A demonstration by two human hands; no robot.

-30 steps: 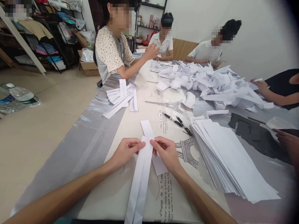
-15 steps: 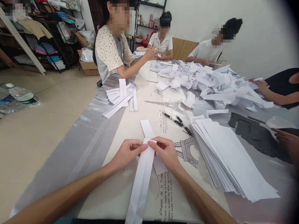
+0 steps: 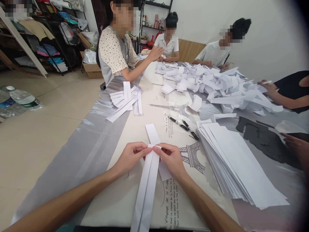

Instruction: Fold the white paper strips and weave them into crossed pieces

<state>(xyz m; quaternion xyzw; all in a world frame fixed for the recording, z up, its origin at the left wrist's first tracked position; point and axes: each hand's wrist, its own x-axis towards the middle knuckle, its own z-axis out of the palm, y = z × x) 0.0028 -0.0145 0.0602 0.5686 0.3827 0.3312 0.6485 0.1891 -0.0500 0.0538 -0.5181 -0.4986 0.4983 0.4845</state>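
A long white paper strip, creased lengthwise down its middle, runs from my fingers toward the near table edge. My left hand pinches its far end from the left, thumb on top. From the other side my right hand pinches the same end, and the two thumb tips nearly meet. Under it a second paper strip lies slantwise on the table, partly hidden by my hands and the held strip. The fingers beneath the paper are mostly out of sight.
Folded strips lie ahead on the left. A stack of white paper sheets sits at the right, near several black pens. Farther back is a large heap of paper pieces. Other people sit around the tablecloth-covered table.
The far end of the strip has tipped slightly, and its centre crease shows wider and more clearly. My hands have barely shifted. Across the table, a co-worker's hands have moved a little.
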